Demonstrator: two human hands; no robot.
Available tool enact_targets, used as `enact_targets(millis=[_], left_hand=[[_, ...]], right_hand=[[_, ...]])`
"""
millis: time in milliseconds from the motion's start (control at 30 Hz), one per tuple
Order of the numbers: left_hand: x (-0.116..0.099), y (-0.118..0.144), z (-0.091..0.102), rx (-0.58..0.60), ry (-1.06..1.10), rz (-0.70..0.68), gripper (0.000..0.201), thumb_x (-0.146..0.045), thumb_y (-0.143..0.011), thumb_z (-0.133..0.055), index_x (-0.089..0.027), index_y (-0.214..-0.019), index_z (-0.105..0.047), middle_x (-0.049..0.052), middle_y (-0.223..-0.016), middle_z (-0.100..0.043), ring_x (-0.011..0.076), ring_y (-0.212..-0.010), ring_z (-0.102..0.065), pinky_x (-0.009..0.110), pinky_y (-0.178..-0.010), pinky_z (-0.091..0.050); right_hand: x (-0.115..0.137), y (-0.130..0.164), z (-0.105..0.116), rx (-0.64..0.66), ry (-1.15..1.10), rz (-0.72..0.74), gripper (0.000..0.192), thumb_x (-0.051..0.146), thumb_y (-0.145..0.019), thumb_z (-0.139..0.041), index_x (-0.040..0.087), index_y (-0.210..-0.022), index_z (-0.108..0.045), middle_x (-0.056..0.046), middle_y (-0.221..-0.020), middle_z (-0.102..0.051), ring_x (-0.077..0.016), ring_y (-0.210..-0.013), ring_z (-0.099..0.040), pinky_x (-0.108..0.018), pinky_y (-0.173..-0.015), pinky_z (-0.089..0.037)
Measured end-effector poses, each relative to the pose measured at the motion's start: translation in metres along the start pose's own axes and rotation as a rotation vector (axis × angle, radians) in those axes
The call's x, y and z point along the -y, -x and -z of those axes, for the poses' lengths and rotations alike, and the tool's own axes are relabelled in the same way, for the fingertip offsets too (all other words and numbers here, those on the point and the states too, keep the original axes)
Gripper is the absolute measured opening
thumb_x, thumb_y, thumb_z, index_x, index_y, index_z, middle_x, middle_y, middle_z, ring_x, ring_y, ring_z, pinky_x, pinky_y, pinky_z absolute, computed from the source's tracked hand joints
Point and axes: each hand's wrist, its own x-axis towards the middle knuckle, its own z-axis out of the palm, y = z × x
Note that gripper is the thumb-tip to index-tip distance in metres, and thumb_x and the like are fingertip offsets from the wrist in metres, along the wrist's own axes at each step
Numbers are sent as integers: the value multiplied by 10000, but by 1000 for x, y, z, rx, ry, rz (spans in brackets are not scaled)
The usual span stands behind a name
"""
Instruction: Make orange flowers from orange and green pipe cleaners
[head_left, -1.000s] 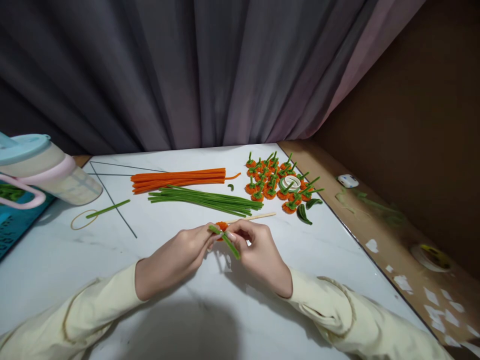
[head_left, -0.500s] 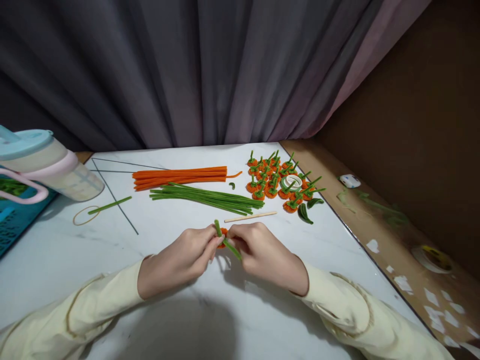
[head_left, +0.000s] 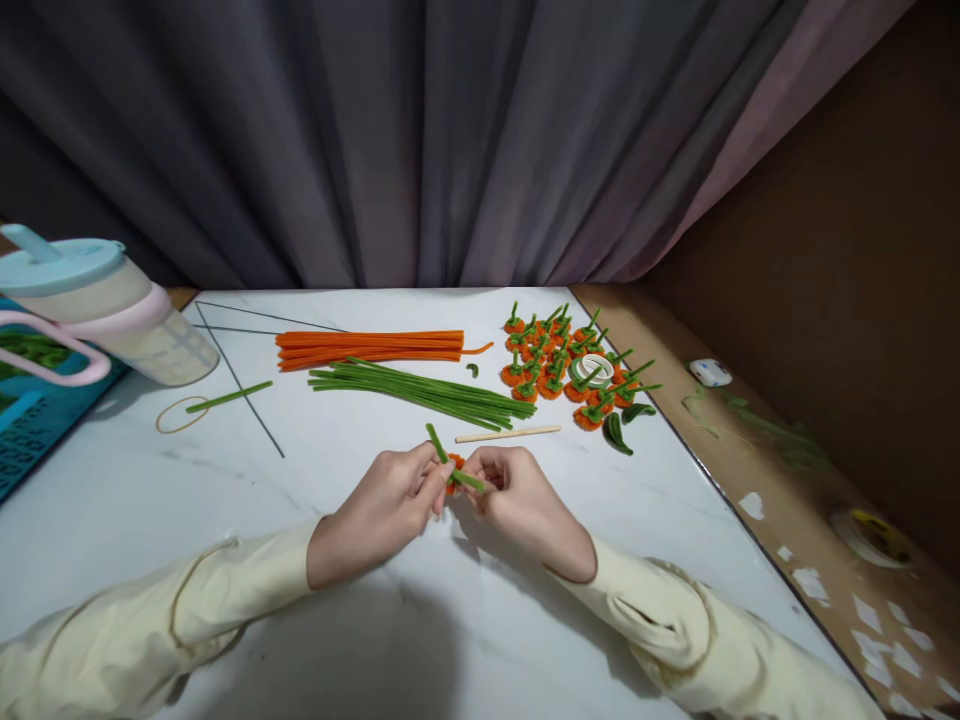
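Note:
A small orange pipe-cleaner pumpkin (head_left: 455, 462) sits between my two hands, partly hidden by fingers. Across it lies a bent green pipe cleaner (head_left: 436, 441), one end pointing up and away, the other toward the right. My left hand (head_left: 384, 505) is closed, thumb and fingers pinching the pumpkin and the green stem. The fingers of my right hand (head_left: 534, 505) are curled closed at the right end of the green pipe cleaner. Just beyond my hands lies a thin wooden stick (head_left: 508, 434).
Bundles of orange pipe cleaners (head_left: 371, 348) and green pipe cleaners (head_left: 424, 392) lie beyond. Several finished pumpkins (head_left: 551, 375) surround a roll of tape (head_left: 595, 370). Leaf pieces (head_left: 616, 434) lie nearby. At left stand a tumbler (head_left: 142, 335) and a blue basket (head_left: 52, 435); a rubber band (head_left: 166, 430) is close.
The green pipe cleaner's right end has swung up from slanting toward me to nearly level, and my right fingers have shifted on it. The view has shifted slightly.

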Motion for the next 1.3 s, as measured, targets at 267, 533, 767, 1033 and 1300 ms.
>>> enact_targets(millis=[267,533,767,1033,1300], left_hand=[[0,0,-1,-26,6,15,300,-305,-893,-382,-202,-612,-394,-41,-500,-524,100,-429,-471,198,-442,-339],[1,-3,0,-10,0,25,299,-303,-888,-390,-201,-607,-391,-48,-503,-523,99,-429,-461,197,-434,-321],[5,-1,-5,-68,-42,-30,285,-272,-891,-371,-206,-614,-376,-42,-508,-523,104,-440,-466,207,-460,-331],[0,-8,17,183,95,145,316,-340,-851,-464,-173,-584,-447,-55,-469,-459,81,-405,-393,194,-424,-293],[17,-13,13,428,216,190,318,-414,-869,-442,-167,-672,-472,-59,-470,-472,76,-371,-376,199,-405,-320]], right_hand=[[8,1,-1,91,-188,-120,138,112,-631,-502,182,-519,-462,62,-394,-463,-48,-330,-333,-169,-329,-208],[10,-3,4,237,-496,-374,90,80,-538,-421,156,-520,-466,71,-419,-440,-4,-300,-161,-157,-311,-64],[6,-3,1,181,-504,-380,129,76,-474,-372,146,-508,-475,70,-412,-425,1,-292,-166,-146,-312,-77],[5,0,20,271,22,-57,254,271,-808,-486,147,-592,-539,32,-461,-507,-39,-302,-324,-180,-343,-234],[-32,8,18,93,187,282,170,324,-847,-555,169,-790,-597,-11,-689,-596,-115,-606,-512,-210,-547,-404]])
